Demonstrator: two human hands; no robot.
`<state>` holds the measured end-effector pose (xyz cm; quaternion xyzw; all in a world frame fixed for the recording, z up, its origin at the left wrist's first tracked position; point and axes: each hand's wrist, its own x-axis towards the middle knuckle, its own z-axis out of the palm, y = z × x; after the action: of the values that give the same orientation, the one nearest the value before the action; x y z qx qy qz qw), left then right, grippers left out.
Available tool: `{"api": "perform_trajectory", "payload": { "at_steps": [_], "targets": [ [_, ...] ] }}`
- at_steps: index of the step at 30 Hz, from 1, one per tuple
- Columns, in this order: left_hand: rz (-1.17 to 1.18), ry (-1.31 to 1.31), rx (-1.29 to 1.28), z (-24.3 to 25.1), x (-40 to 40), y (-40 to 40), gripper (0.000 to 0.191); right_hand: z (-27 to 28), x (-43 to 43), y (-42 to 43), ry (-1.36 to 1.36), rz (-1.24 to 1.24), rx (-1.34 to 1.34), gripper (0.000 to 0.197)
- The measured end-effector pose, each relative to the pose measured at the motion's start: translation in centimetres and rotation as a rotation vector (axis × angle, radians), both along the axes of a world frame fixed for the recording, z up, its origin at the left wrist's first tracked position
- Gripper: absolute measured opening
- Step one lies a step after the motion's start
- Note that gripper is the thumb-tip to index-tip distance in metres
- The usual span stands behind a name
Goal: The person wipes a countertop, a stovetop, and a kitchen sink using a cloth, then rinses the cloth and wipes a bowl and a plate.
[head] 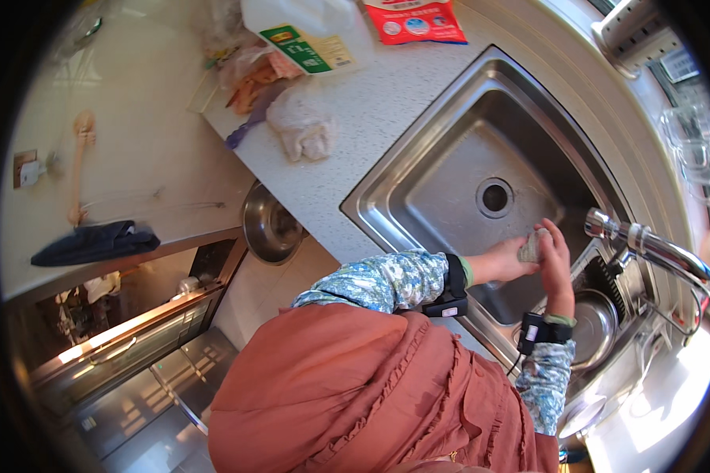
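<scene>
Over the near side of a stainless steel sink (417,183), my left hand (502,260) and my right hand (556,257) are pressed together. Between them is a small pale greenish-grey pad or cloth (531,247); much of it is covered by my fingers, so its exact kind is unclear. To the right of my hands, the chrome faucet (597,223) reaches over the sink's edge. No stream of water can be made out. The round drain (495,198) lies beyond my hands in the basin floor.
A crumpled white plastic bag (302,121), a translucent jug (313,35) and a red packet (417,20) sit on the speckled countertop (355,124). At right, a metal pan (594,331) stands by the sink. A steel bowl (269,224) shows below the counter's left edge.
</scene>
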<state>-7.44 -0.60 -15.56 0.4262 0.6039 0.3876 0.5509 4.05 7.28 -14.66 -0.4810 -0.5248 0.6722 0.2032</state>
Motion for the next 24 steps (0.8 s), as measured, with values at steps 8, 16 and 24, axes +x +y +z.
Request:
{"api": "perform_trajectory", "payload": {
  "at_steps": [8, 16, 24],
  "targets": [
    [-0.150, -1.373, -0.642, 6.7, -1.7, -1.2, 0.036, 8.6, -3.7, -1.9, 0.798, -0.111, -0.489, 0.051],
    [-0.015, -1.170, -0.440, 9.9, -2.3, -2.9, 0.026, 9.6, -3.5, -1.6, 0.495, -0.039, -0.141, 0.014],
    [0.080, -0.648, -0.352, 8.6, -0.6, -3.8, 0.015, 7.6, -4.1, -2.8, 0.244, 0.021, 0.020, 0.012]
  ]
}}
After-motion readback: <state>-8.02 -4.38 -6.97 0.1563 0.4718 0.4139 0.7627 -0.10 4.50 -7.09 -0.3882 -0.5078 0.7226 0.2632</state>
